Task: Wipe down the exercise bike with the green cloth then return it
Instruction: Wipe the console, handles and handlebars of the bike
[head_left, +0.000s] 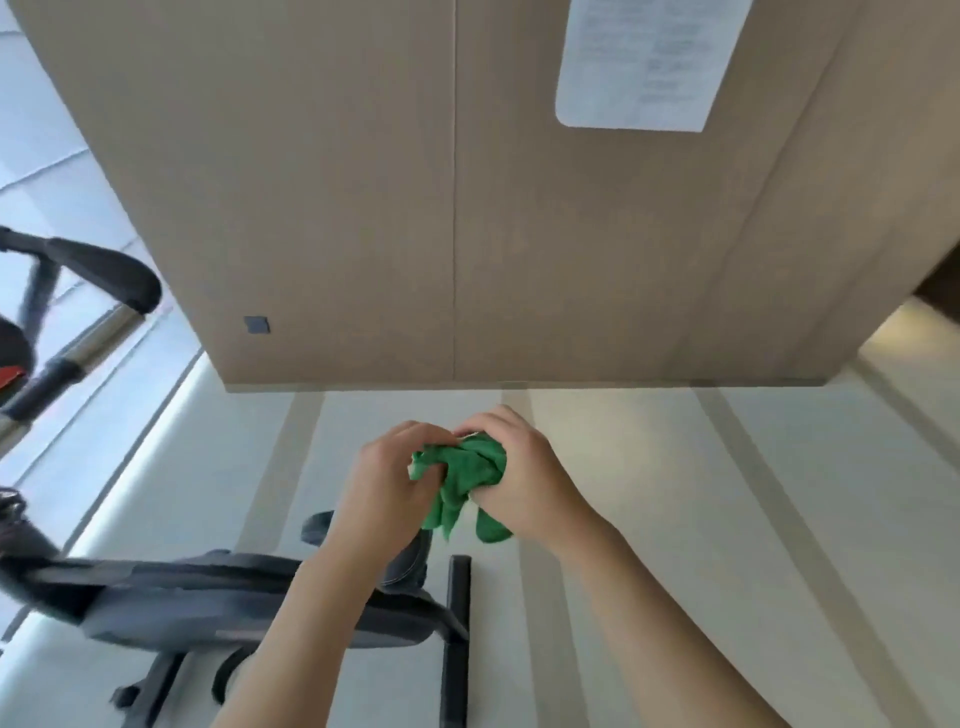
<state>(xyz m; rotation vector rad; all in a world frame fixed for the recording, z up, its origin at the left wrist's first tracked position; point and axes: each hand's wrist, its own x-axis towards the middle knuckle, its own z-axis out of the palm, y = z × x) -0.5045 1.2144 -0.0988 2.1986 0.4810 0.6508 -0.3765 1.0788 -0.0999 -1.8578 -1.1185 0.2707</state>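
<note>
Bunching the green cloth (467, 480) between both hands looks like the step in hand: the left hand (387, 480) has its fingers curled into the cloth's left edge, and the right hand (519, 467) grips the crumpled bulk from the right, with 2 loose ends hanging below the palms. The cloth is held in the air at the near middle of the view, in front of a tall brown cabinet (452, 182) and above the pale floor (649, 519), touching nothing but the hands. The exercise bike (249, 597) lies low and to the left, its dark frame passing under the left forearm, its handlebar (104, 270) farther off at the left edge. Whether wiping is about to begin or is over cannot be told. If wiping lies ahead, the next move calls for gathering the cloth into 1 hand and swinging down and left to the frame; if not, for carrying it back to its place, which is not visible.
</note>
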